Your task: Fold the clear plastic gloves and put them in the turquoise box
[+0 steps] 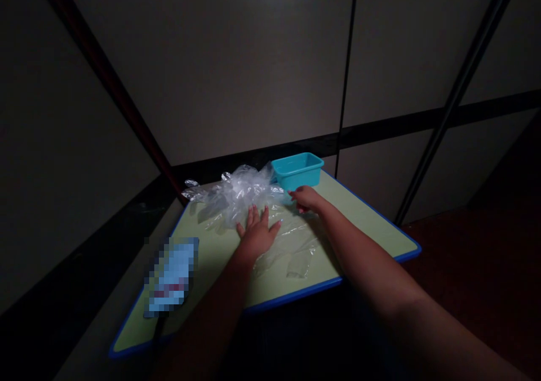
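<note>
Right forearm (372,268) and left forearm (220,299) lie nearest the camera, both bare, reaching forward over a counter (380,223). Counter: pale yellow-green top, blue edging, angled sides.

Left hand (257,235): palm down, fingers spread wide, set on thin clear plastic at the near side of a crumpled heap. Nothing seen gripped in it.

Right hand (305,198): in front of the container, fingers partly curled and index finger extended toward the plastic. Whether it pinches any film cannot be told; the fingertips are small and dim.

Plastic heap (245,192): transparent, glossy, loosely bunched, at the far left part of the top, ahead of the left hand. Its right end is close beside the container; contact between them is unclear. A flatter clear sheet (300,262) spreads between and below the hands toward the near edge, creased, with the yellow-green surface showing through.

Container (298,179): turquoise, rectangular, open-topped, upright at the far corner, beyond the right hand.

Blue item (173,277): near the left edge, well apart from the heap; pixelated, with a reddish band, identity not readable.

Surroundings: greyish panels (236,71) with dark strips behind the counter; dark reddish floor (477,268) at right. Lighting low.
</note>
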{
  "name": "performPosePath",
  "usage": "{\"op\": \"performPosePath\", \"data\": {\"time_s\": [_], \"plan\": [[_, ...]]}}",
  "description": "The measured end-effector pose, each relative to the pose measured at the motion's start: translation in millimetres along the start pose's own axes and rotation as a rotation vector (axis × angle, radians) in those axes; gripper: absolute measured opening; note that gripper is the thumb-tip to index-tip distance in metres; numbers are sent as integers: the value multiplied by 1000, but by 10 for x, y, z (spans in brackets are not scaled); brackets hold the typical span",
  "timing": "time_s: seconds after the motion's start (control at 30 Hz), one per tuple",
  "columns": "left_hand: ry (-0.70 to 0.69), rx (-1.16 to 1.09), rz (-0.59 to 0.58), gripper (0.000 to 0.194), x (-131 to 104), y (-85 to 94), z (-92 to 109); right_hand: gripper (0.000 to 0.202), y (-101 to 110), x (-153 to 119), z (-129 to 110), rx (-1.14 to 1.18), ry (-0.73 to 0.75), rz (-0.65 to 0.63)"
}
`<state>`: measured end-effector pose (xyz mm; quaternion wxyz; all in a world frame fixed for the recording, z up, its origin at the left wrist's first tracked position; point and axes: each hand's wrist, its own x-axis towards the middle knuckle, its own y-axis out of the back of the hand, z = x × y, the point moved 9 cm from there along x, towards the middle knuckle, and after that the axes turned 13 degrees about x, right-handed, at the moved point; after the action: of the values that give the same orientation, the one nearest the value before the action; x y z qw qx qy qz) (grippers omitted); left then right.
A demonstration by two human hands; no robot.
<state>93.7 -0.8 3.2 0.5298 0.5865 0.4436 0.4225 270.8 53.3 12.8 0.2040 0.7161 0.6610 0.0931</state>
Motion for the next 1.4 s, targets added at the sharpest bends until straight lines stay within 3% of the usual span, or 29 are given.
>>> {"op": "performPosePath", "data": {"time_s": [0.17, 0.27, 0.47, 0.73, 0.87, 1.0, 1.13, 1.23, 1.4], "plan": [[-137, -10, -20, 76, -127, 10, 210, 40, 228, -75, -287, -52, 281, 290], [-188, 7, -65, 80, -183, -39, 292, 36, 250, -187, -443, -117, 477, 402], [-247, -19, -145, 86, -220, -112, 359, 27, 170, -260, -523, -133, 643, 393], [-278, -60, -81, 84, -182, -37, 353, 24, 160, -278, -511, -192, 661, 385], [-203, -108, 36, 76, -143, 132, 244, 28, 236, -418, -635, -174, 765, 418], [-306, -117, -47, 84, -178, 39, 311, 42, 307, -519, -688, -188, 805, 402], [-368, -99, -104, 100, -197, -83, 352, 57, 240, -708, -618, -239, 882, 290], [-392, -97, -108, 106, -183, -102, 354, 59, -56, -879, -437, -374, 901, 8], [-439, -61, -111, 113, -127, -106, 320, 59, -369, -950, -24, -614, 660, -248]]}}
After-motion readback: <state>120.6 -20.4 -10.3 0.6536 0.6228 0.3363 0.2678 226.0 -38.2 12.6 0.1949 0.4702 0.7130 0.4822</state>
